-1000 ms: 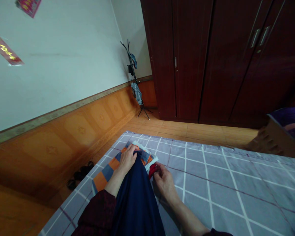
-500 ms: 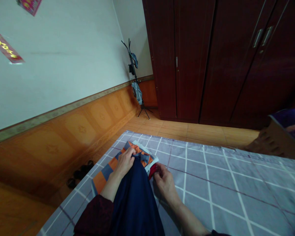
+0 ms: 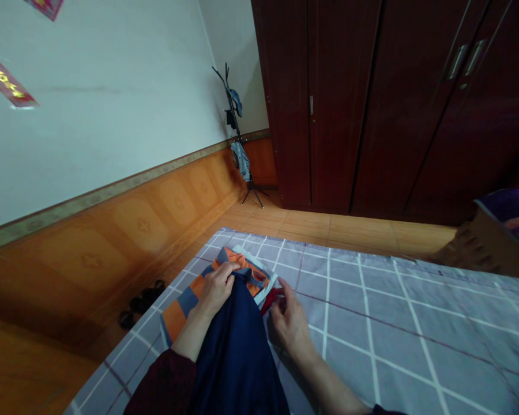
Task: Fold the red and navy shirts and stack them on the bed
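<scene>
A dark navy garment hangs from my left hand, whose closed fingers pinch its upper edge. Beneath that hand, a folded orange and grey-blue checked cloth lies on the bed, with a white layer showing along its right side. Beside it, a small piece of red cloth sticks out between the thumb and fingers of my right hand. The right index finger reaches up along the white layer's corner, and the lower fingers are partly hidden.
The bed has a grey checked sheet. Behind it stand a dark red wardrobe and a black coat rack with clothes on it. Dark shoes sit on the floor at left; a cardboard box is at right.
My right index finger has straightened and lifted toward the white corner, and more red cloth shows by the thumb. My left hand keeps its hold, nearly still. The view has shifted slightly.
</scene>
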`<state>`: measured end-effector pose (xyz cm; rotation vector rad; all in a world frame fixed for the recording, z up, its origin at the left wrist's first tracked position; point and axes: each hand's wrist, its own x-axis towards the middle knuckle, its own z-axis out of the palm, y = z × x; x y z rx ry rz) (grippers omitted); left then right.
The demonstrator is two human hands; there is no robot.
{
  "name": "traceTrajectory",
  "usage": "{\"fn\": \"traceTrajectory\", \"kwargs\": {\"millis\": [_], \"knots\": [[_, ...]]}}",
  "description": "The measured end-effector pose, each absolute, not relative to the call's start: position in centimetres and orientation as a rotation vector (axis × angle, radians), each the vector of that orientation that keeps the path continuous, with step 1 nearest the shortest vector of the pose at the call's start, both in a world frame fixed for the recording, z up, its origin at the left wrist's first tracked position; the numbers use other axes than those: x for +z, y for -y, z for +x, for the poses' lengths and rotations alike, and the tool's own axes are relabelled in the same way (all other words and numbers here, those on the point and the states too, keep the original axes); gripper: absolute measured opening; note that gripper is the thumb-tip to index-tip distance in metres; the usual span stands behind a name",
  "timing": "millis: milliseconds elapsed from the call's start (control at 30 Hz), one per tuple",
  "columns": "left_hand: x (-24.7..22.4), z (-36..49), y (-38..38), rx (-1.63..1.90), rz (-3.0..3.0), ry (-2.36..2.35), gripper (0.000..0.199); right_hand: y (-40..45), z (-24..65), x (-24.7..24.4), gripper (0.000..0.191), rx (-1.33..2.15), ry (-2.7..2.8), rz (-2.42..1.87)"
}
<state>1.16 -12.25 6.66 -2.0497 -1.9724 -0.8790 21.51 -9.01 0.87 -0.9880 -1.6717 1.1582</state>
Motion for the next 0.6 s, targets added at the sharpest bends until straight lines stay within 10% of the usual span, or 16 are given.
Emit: {"fn": "traceTrajectory", "kwargs": {"millis": [367,600], "knots": [[6.9,2.1,12.2,-0.906,-2.159,1.864,0.024,9.6,21.4,1.3,0.034,0.811,1.952,-0.868],[7.9,2.7,12.5,-0.968,-2.037,1.903,0.016,9.6,21.0,0.1,0.055,0.743,1.969,-0.941]]}}
